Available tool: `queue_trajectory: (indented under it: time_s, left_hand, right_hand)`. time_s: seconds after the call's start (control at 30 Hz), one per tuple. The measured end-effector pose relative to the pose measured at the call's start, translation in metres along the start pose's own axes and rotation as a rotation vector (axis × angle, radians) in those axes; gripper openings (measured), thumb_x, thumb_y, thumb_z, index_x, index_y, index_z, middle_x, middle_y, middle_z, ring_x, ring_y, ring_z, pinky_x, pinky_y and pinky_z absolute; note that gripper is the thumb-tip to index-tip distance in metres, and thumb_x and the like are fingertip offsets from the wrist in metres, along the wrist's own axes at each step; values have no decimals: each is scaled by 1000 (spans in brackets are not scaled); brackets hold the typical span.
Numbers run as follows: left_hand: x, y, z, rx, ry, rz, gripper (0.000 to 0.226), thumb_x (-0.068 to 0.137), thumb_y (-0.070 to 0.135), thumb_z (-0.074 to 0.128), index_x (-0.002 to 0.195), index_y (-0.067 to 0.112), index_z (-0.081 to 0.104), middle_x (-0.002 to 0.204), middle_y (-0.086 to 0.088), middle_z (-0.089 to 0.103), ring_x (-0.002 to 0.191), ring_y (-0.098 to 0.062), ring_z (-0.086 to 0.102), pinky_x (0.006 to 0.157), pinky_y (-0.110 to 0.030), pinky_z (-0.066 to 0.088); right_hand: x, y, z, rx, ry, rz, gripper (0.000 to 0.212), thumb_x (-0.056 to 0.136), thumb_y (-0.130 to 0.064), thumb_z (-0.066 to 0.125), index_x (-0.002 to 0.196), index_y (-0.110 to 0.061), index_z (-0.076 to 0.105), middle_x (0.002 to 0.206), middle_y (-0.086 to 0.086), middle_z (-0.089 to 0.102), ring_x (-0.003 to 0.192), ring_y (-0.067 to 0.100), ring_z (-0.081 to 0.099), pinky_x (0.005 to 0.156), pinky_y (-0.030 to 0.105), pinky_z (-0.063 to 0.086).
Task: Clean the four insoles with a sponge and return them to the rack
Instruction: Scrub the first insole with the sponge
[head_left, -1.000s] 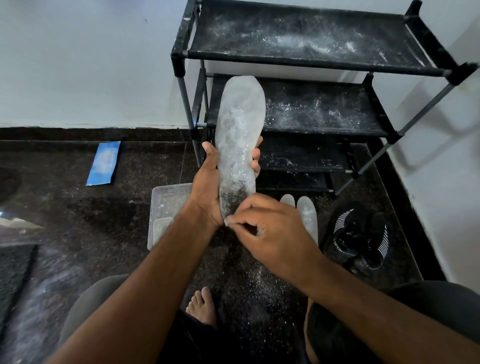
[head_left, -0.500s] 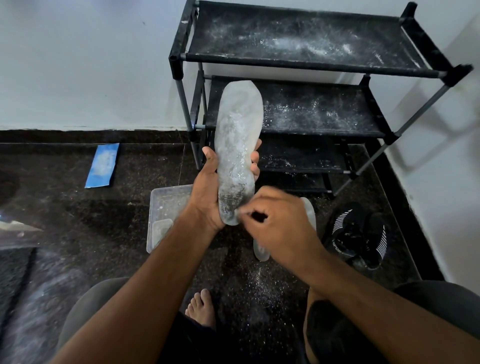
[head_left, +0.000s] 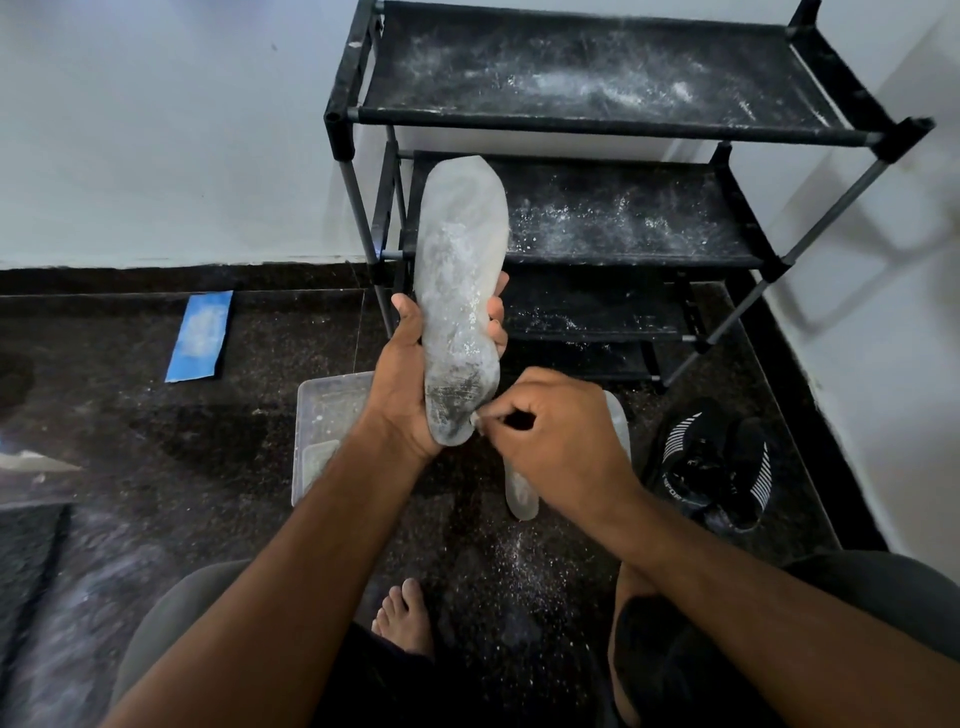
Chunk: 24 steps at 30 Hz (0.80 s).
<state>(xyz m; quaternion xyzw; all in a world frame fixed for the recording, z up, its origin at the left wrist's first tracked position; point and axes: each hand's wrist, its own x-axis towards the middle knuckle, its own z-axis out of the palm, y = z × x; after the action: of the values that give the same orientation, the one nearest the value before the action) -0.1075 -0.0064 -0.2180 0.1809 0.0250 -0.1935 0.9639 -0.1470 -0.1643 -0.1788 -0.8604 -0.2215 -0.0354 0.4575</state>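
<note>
Right now my left hand (head_left: 410, 379) grips a dusty grey insole (head_left: 460, 291) round its lower half, thumb on the near side and fingertips curling round the far edge, so that the insole stands nearly upright with its toe end up in front of the rack (head_left: 613, 124). My right hand (head_left: 550, 436) is curled at the insole's heel, fingers bunched against the lower edge; something small and pale shows at the fingertips, but I cannot tell whether it is the sponge. The heel area under that hand looks darker than the powdery rest of the surface.

Just behind my right hand, another pale insole (head_left: 519, 499) lies on the dark speckled floor (head_left: 156, 441), mostly hidden by my wrist. To the left of my left wrist sits a clear plastic tub (head_left: 324, 410), whitish inside. A pair of black shoes (head_left: 717, 467) with white stripes rests on the floor to the right, near the wall. The rack's black fabric shelves are scattered with white powder, and more powder speckles the floor between my knees, where my bare foot (head_left: 405, 618) shows. A blue strip (head_left: 200, 335) lies on the floor, well off to the left.
</note>
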Motion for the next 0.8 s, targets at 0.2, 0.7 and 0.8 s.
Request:
queue_trajectory:
  time_s: [0.2,0.7,0.8]
  left_hand:
    - [0,-3,2,8,43,0,88,101,75,25,156,9,40,112,-5,66,96,-13,64,93,-22,51]
    - [1,-7,8,108,130,-32,93,96,80,25,146,8,56,114,-6,67,97,-15,65,89,-28,55]
    - [-1,-9,11,126,152,-44,94,96,79,30,150,5,50,113,-9,65,98,-17,65,93,-30,56]
  right_hand:
    - [-10,-15,2,39,-111,-92,6,80,-11,79,86,-11,78,83,-4,68,72,3,63,65,16,53]
    - [5,-4,-4,-110,8,-56,7,85,-7,72,90,-10,75,90,-1,66,78,6,62,74,10,49]
    - [2,-4,-4,-141,-68,-125,7,86,-8,70,91,-11,75,93,-2,65,82,5,60,77,14,50]
